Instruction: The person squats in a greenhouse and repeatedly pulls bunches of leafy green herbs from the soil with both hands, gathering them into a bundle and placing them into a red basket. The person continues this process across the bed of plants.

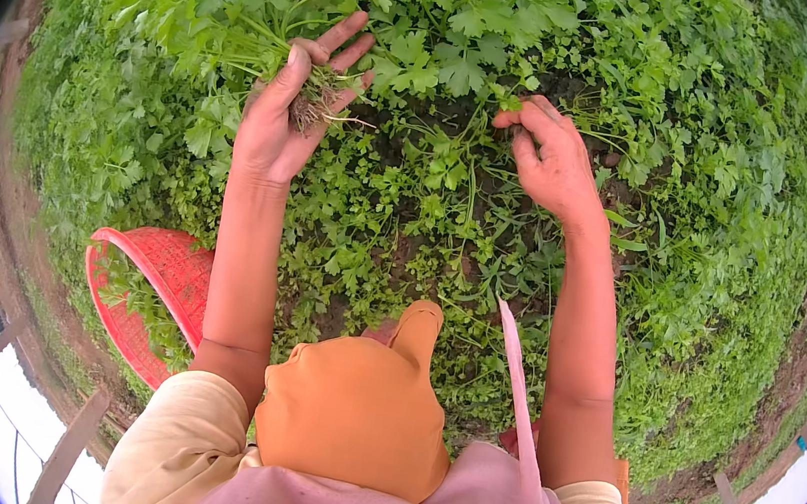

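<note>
My left hand, palm up, holds a bunch of leafy green plants that look like celery or parsley. Their thin stems lie under the thumb, and the soil-covered roots rest on the palm; the other fingers are partly spread. To the right, my right hand is bent over the low plants, thumb and index finger close together at a small leafy sprig. Whether those fingertips pinch it cannot be told. Low green plants grow from dark soil between the hands.
A red plastic basket with leafy plants inside lies tilted beside my left forearm. My orange-clad knee is below the hands, and a pink strap hangs near my right arm. Taller plants surround the patch; bare soil paths and posts stand at the edges.
</note>
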The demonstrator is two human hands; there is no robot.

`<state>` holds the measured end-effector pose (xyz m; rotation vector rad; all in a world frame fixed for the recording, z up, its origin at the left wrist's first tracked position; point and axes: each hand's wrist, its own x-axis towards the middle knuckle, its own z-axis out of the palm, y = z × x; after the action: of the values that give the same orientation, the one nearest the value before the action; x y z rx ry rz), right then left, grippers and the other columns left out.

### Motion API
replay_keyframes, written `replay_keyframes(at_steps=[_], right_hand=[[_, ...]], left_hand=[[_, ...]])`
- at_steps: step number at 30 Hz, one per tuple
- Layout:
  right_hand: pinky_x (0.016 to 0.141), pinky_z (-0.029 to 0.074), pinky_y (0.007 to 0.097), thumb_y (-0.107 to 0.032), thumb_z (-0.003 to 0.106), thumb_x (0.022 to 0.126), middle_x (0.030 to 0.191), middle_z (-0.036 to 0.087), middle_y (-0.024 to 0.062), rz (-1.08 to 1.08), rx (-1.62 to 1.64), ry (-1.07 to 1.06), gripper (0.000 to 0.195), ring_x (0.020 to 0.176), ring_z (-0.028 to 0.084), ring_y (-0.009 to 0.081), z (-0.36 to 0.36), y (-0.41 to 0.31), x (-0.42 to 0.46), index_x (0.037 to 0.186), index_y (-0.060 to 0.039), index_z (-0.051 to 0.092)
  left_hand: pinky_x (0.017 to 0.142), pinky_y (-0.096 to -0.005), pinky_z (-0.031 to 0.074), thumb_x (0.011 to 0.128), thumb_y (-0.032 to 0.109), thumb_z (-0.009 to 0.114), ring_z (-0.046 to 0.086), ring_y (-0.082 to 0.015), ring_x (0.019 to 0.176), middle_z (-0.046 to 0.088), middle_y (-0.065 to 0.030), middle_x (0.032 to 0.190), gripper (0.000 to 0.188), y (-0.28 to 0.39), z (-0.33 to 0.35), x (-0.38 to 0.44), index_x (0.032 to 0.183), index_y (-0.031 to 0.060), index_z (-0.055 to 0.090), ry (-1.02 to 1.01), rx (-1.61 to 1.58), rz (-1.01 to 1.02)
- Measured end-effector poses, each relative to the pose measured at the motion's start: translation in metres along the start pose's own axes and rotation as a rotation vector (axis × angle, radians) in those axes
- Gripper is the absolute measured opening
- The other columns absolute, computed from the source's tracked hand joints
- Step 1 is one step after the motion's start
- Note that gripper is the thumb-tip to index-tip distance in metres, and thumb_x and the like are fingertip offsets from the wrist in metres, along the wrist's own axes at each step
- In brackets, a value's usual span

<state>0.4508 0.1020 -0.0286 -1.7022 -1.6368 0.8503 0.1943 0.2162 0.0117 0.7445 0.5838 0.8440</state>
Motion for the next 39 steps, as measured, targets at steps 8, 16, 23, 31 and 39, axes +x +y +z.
replay_keyframes(at_steps=[8,16,23,31,39], right_hand=[[0.078,0.049,0.0445,-0.015,0.057,0.083,0.090,0.066,0.0206,0.187,-0.193,-0.157,0.025,0.088,0.061,0.0388,0.048,-0.025,0.087,0.105,-0.0047,0.062],[0.083,0.047,0.0445,-0.036,0.061,0.081,0.104,0.063,0.0175,0.424,-0.395,-0.085,0.044,0.096,0.061,0.0351,0.108,-0.040,0.085,0.118,-0.0128,0.057],[0.095,0.044,0.0369,-0.056,0.061,0.075,0.120,0.060,0.0145,0.585,-0.462,-0.071,0.069,0.113,0.056,0.0298,0.111,-0.044,0.095,0.125,-0.0090,0.053],[0.059,0.047,0.0327,-0.026,0.061,0.082,0.076,0.062,0.0053,-0.021,-0.462,0.157,0.014,0.065,0.061,0.0240,0.124,-0.009,0.067,0.092,-0.0169,0.063],[0.051,0.045,0.0330,-0.026,0.058,0.086,0.061,0.061,0.0034,-0.073,-0.557,0.005,0.021,0.055,0.060,0.0251,0.103,-0.090,0.023,0.068,-0.0137,0.055]], left_hand=[[0.107,-0.0439,0.036,0.097,0.029,0.046,0.031,-0.0368,0.134,0.034,-0.0211,0.143,0.025,0.003,-0.001,-0.027,0.092,0.0064,0.055,0.078,-0.052,0.039],[0.097,-0.0386,0.043,0.094,0.025,0.053,0.045,-0.0334,0.123,0.045,-0.0207,0.134,0.021,0.013,-0.011,-0.074,0.093,0.0046,0.056,0.158,-0.123,0.102],[0.094,-0.0380,0.044,0.095,0.024,0.052,0.051,-0.0312,0.117,0.050,-0.0193,0.129,0.019,0.026,-0.024,-0.100,0.095,0.0059,0.056,0.205,-0.171,0.200],[0.091,-0.0369,0.045,0.093,0.022,0.055,0.055,-0.0297,0.110,0.055,-0.0187,0.124,0.017,0.029,-0.026,-0.114,0.095,0.0054,0.060,0.228,-0.212,0.238],[0.097,-0.0371,0.042,0.095,0.028,0.052,0.048,-0.0294,0.120,0.048,-0.0177,0.131,0.021,0.030,-0.035,-0.131,0.094,0.0074,0.053,0.192,-0.115,0.197]])
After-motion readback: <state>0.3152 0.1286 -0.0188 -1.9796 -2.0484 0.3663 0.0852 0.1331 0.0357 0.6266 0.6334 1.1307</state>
